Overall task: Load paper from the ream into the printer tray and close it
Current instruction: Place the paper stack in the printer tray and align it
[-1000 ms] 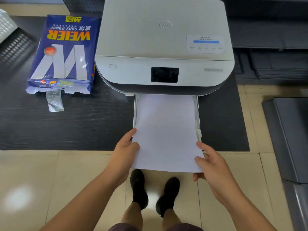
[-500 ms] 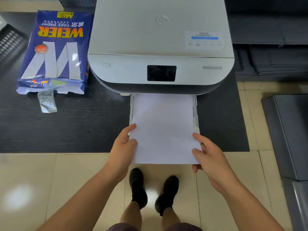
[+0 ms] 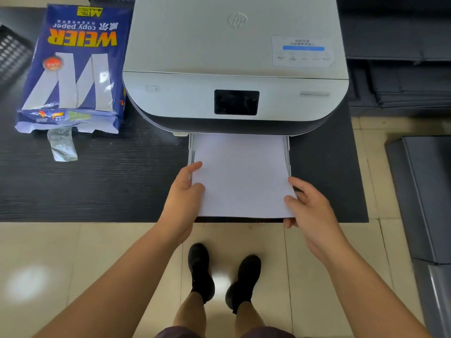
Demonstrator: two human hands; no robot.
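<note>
I count one printer point(image 3: 234, 69), one opened ream point(image 3: 73, 69), one paper stack point(image 3: 241, 176) of perhaps several sheets, two hands, two shoes.

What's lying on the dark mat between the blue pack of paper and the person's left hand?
Only a crumpled clear plastic scrap, just below the ream. The mat beyond it is bare up to the left hand, per the head view.

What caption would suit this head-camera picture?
Both hands, left hand and right hand, slide a paper stack into the printer tray.
</note>
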